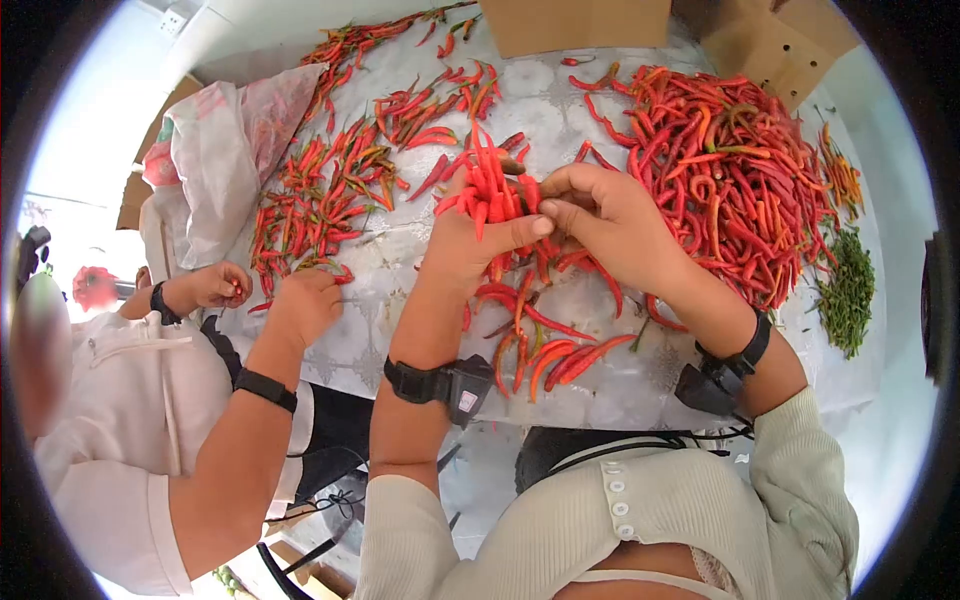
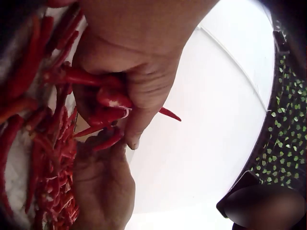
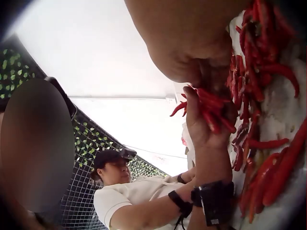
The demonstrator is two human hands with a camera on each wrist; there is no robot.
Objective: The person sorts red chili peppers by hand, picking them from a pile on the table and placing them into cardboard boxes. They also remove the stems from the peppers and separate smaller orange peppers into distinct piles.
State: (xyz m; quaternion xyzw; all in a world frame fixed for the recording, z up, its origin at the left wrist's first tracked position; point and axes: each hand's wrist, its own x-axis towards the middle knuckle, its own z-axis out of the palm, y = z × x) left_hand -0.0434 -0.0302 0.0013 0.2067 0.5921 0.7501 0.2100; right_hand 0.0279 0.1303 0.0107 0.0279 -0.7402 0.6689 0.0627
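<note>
A bunch of red chili peppers is held in my left hand, with the thumb laid across it and several tips pointing away from me. My right hand meets the bunch from the right, its thumb and forefinger pinching at a chili pepper on that side. The left wrist view shows the blunt ends of the held peppers right by the right hand's fingertips. In the right wrist view the bunch lies across the left palm, while the right fingertips are partly hidden. Loose red chilies lie below the hands.
A large heap of red chilies lies at right, beside a pile of green stems. More chilies spread leftward near a plastic bag. Cardboard boxes stand at the back. On the left, another person's hands work over chilies.
</note>
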